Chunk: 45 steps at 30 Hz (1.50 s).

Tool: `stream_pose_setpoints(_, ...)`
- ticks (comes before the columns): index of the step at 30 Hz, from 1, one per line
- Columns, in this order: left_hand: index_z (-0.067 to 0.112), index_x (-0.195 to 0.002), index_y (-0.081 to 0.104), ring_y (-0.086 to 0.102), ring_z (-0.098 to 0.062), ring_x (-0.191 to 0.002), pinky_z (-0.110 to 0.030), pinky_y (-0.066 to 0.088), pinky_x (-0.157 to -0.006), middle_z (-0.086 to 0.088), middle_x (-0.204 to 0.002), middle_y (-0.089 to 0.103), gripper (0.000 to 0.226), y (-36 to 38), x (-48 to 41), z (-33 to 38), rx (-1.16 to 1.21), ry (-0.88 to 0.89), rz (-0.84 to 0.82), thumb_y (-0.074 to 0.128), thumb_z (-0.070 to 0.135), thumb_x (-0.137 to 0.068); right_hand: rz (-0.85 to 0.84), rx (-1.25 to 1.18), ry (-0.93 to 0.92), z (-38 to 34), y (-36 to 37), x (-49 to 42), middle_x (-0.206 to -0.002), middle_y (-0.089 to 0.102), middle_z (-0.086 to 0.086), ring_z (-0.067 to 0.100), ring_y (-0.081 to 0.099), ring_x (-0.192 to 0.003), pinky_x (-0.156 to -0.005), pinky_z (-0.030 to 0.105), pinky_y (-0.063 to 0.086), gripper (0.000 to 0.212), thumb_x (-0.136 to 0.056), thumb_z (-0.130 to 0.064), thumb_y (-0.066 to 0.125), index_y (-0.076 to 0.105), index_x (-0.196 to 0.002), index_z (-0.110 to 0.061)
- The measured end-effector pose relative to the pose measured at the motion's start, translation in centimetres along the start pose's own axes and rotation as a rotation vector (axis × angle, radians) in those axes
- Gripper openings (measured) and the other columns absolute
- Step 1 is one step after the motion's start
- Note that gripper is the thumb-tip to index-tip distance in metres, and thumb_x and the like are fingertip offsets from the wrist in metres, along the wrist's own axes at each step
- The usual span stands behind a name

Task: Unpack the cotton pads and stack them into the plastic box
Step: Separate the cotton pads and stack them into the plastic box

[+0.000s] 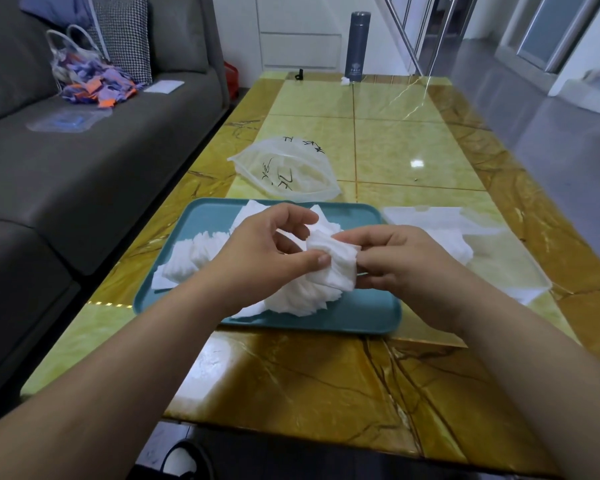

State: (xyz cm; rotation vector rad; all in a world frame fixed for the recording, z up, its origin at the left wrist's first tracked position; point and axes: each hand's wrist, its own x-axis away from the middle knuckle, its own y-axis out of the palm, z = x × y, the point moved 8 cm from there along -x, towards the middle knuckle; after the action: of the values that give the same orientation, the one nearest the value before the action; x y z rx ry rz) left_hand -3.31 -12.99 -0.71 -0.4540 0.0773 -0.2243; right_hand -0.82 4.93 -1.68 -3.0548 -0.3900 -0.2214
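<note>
Cotton pads [335,270] between left hand [267,252] and right hand [407,261]

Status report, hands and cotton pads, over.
Left hand, right hand: both hold white square cotton pads bundle over teal plastic tray. Clear plastic box at right, pads inside. Nothing in between.

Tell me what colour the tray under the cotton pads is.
Teal blue tray, seen best in the head view.
</note>
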Motion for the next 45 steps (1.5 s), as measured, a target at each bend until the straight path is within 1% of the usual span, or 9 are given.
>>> stream_pose_setpoints(5,0.023,-0.104,0.077,0.061,-0.013,-0.072,-0.026,0.049,-0.063,-0.008,-0.088,0.072,0.019,0.9,0.0,-0.3,-0.004,-0.022,-0.108,0.082,0.030,-0.087,0.001,0.069,-0.061,0.2,-0.2,0.4,-0.105,0.081,0.009,0.024,0.077,-0.100,-0.090,0.030,0.062,0.040,-0.081,-0.001,0.083,0.075,-0.116,-0.017)
stream_pose_setpoints(10,0.011,-0.097,0.076,0.057,-0.004,-0.058,-0.017,0.046,-0.054,0.005,-0.068,0.066,0.010,0.9,-0.1,-0.2,0.047,-0.019,-0.054,0.079,0.019,-0.091,0.256,0.161,-0.126,0.8,-1.4,0.1,-0.102,0.081,0.006,0.021,0.078,-0.097,-0.094,0.046,0.063,0.041,-0.089,-0.002,0.078,0.073,-0.125,-0.019)
stream_pose_setpoints(14,0.019,-0.101,0.076,0.062,-0.011,-0.067,-0.029,0.052,-0.066,-0.008,-0.083,0.074,0.009,1.4,-0.2,0.1,-0.020,0.004,-0.008,0.076,0.017,-0.092,0.291,0.279,-0.168,0.5,-0.9,0.2,-0.105,0.080,-0.005,0.012,0.077,-0.099,-0.094,0.044,0.062,0.039,-0.094,-0.007,0.073,0.071,-0.130,-0.022)
stream_pose_setpoints(18,0.030,-0.126,0.066,0.067,-0.008,-0.080,-0.020,0.053,-0.074,0.013,-0.096,0.071,0.038,0.9,-0.2,0.6,-0.293,0.082,-0.017,0.077,0.035,-0.090,0.416,0.242,-0.159,0.6,-2.4,0.1,-0.098,0.079,0.002,0.023,0.077,-0.093,-0.090,0.051,0.062,0.036,-0.091,-0.011,0.076,0.071,-0.125,-0.022)
stream_pose_setpoints(22,0.037,-0.120,0.070,0.060,-0.002,-0.096,-0.028,0.053,-0.084,0.017,-0.112,0.061,0.055,2.0,0.6,0.3,-0.603,0.131,-0.147,0.080,0.063,-0.072,0.446,0.212,-0.077,1.5,-3.0,0.1,-0.097,0.077,0.007,0.027,0.075,-0.095,-0.090,0.051,0.062,0.034,-0.087,-0.013,0.079,0.070,-0.118,-0.022)
stream_pose_setpoints(27,0.038,-0.115,0.073,0.053,-0.014,-0.113,-0.037,0.052,-0.087,0.010,-0.114,0.055,0.032,3.9,0.5,0.0,-0.824,0.139,-0.118,0.066,0.054,-0.088,0.438,0.205,-0.054,1.7,-2.6,0.1,-0.093,0.078,0.010,0.033,0.073,-0.093,-0.084,0.057,0.061,0.016,-0.086,-0.008,0.075,0.074,-0.094,-0.022)
stream_pose_setpoints(37,0.034,-0.090,0.081,0.065,-0.006,-0.081,-0.028,0.054,-0.074,0.016,-0.091,0.069,0.015,1.6,-0.4,-1.3,-0.377,-0.063,0.043,0.066,0.034,-0.089,0.442,0.198,-0.053,1.7,-3.1,0.2,-0.094,0.077,0.013,0.030,0.073,-0.089,-0.083,0.058,0.060,0.018,-0.087,-0.007,0.073,0.072,-0.098,-0.020)
stream_pose_setpoints(41,0.029,-0.095,0.079,0.063,0.001,-0.087,-0.024,0.048,-0.073,0.017,-0.094,0.069,0.014,-0.7,-0.4,-0.3,-0.208,-0.019,0.211,0.064,0.027,-0.094,0.440,0.150,-0.054,1.7,-3.2,0.2,-0.093,0.080,0.009,0.036,0.073,-0.098,-0.088,0.059,0.059,0.017,-0.090,-0.009,0.073,0.071,-0.102,-0.020)
stream_pose_setpoints(45,0.024,-0.103,0.076,0.061,0.010,-0.076,-0.004,0.041,-0.061,0.014,-0.089,0.071,0.014,-1.2,-0.1,0.2,-0.110,0.039,0.228,0.063,0.025,-0.100,0.447,0.130,-0.053,1.6,-3.2,0.3,-0.092,0.081,0.007,0.035,0.073,-0.097,-0.089,0.058,0.060,0.015,-0.092,-0.010,0.074,0.071,-0.102,-0.020)
